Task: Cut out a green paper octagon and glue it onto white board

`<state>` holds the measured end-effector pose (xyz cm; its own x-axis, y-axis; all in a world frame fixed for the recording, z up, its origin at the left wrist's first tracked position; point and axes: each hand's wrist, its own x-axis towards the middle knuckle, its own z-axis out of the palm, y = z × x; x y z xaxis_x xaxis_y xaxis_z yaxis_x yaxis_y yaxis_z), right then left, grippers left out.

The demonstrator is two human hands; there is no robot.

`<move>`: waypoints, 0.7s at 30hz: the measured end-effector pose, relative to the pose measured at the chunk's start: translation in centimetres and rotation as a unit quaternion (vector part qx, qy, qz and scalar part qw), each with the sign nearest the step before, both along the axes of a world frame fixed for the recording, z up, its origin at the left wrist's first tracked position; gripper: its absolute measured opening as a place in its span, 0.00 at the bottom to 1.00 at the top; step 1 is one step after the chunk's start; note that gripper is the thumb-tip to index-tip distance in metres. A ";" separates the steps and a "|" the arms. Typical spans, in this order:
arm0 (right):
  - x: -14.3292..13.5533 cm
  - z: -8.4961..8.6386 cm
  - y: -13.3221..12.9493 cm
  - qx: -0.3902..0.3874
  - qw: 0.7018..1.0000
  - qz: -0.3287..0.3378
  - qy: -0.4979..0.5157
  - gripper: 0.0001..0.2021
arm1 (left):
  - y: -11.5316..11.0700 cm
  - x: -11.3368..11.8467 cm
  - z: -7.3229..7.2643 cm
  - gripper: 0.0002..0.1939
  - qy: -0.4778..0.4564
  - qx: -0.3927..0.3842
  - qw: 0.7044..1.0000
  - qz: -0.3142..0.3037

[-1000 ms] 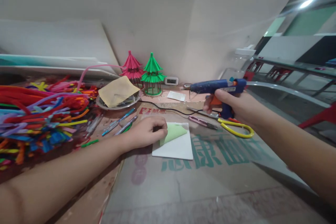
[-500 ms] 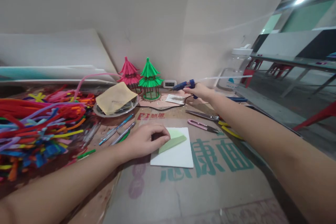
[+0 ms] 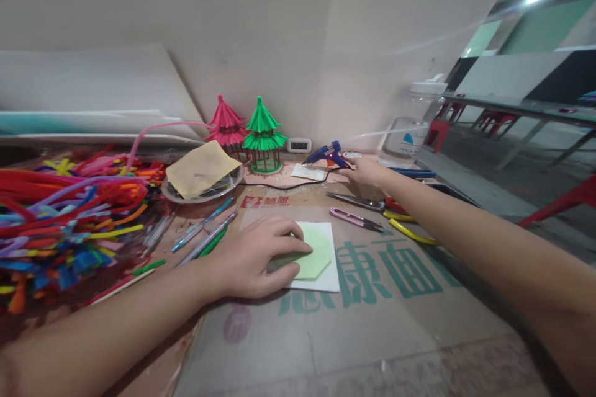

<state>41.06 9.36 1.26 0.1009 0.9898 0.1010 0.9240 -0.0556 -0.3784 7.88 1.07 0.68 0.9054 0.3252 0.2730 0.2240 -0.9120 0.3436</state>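
Observation:
My left hand (image 3: 265, 257) lies on a light green sheet cut with angled corners (image 3: 319, 254), its fingers apart and pressing it down. Beneath the sheet is a white square board (image 3: 333, 282). A blue glue gun (image 3: 326, 154) with a small red light stands at the back, its nozzle over a small white pad (image 3: 307, 172). My right hand (image 3: 367, 172) is just beside the gun's handle, fingers loosely stretched and not wrapped round it. Whether the fingertips touch the handle or its cord I cannot tell.
Pink thread snips (image 3: 356, 219) and yellow-handled scissors (image 3: 400, 229) lie right of the board. Two pagoda models, green (image 3: 264, 136) and pink (image 3: 226, 124), stand behind. Pipe cleaners (image 3: 69, 223) heap at left, near pens (image 3: 205, 226) and a dish (image 3: 174, 195). A bottle (image 3: 410, 124) stands back right.
My right hand has let go of the glue gun, now standing on the table, and drawn slightly down. The green sheet, earlier tilted up, now lies flat under my left hand, whose fingers have spread.

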 end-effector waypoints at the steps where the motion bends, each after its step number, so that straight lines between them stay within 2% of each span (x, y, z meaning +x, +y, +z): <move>1: 0.2 0.1 -1.1 0.003 1.000 0.002 -0.017 0.17 | -0.2 0.0 0.1 0.17 0.006 0.005 1.000 0.002; 4: 0.4 0.5 -4.9 0.021 0.998 0.031 -0.050 0.17 | -0.7 0.1 0.6 0.18 0.035 0.030 0.999 -0.006; 7: -0.3 0.8 -9.0 0.087 0.991 0.076 -0.070 0.17 | -1.3 0.2 1.2 0.19 0.084 0.076 0.993 -0.022; 9: -1.6 0.9 -11.5 0.184 0.967 0.162 -0.076 0.17 | -1.8 0.3 1.5 0.20 0.105 0.101 0.989 -0.017; 10: -2.4 0.9 -12.5 0.207 0.953 0.214 -0.064 0.17 | -1.9 0.3 1.5 0.19 0.108 0.109 0.988 -0.010; 12: -4.2 0.7 -14.3 0.195 0.928 0.316 -0.023 0.16 | -2.2 0.3 1.4 0.20 0.106 0.110 0.988 -0.002; 13: -5.0 0.5 -14.9 0.172 0.917 0.359 -0.012 0.17 | -2.2 0.2 1.2 0.20 0.103 0.104 0.989 -0.001; 15: -6.2 0.0 -15.7 0.140 0.905 0.402 -0.001 0.17 | -2.2 0.0 0.8 0.19 0.089 0.090 0.992 0.002; 21: -6.7 -1.4 -15.7 0.124 0.904 0.409 -0.017 0.17 | -1.8 -0.7 -0.2 0.10 0.009 0.093 0.996 0.016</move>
<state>34.37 -6.38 -0.19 -0.6612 0.6786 0.3199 0.6291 0.7339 -0.2562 7.19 -0.71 0.48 0.9004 0.3001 0.3151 0.2591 -0.9515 0.1659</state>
